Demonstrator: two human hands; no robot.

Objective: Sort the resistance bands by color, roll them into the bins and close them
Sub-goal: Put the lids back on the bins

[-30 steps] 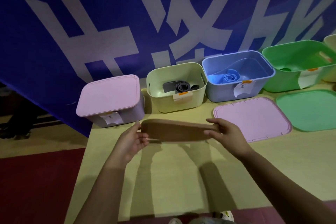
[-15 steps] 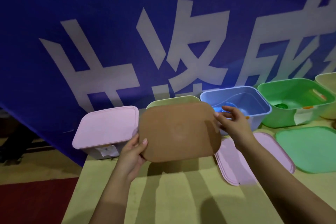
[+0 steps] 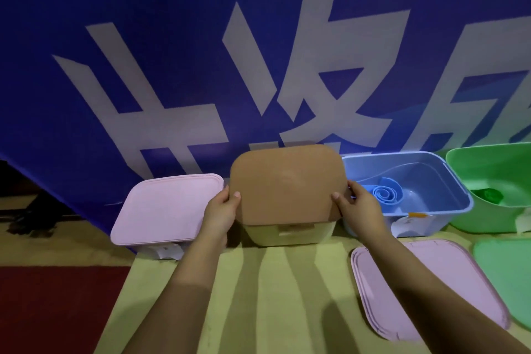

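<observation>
Head view: brown rounded plastic lid [image 3: 286, 182] held over pale yellow plastic bin [image 3: 290, 234], left hand [image 3: 219, 214] and right hand [image 3: 357, 205] gripping opposite edges, thumbs on top. Probably not seated; could tilt or jam if misaligned. Counted: four bins, four lids; rolled blue resistance band [image 3: 386, 194] just right.

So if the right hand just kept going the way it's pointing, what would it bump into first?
The right hand grips the brown lid at its right edge, fingers aimed forward and slightly left. Going straight on, it would probably push along that lid and then meet the blue banner behind, though depth is unclear.
</observation>
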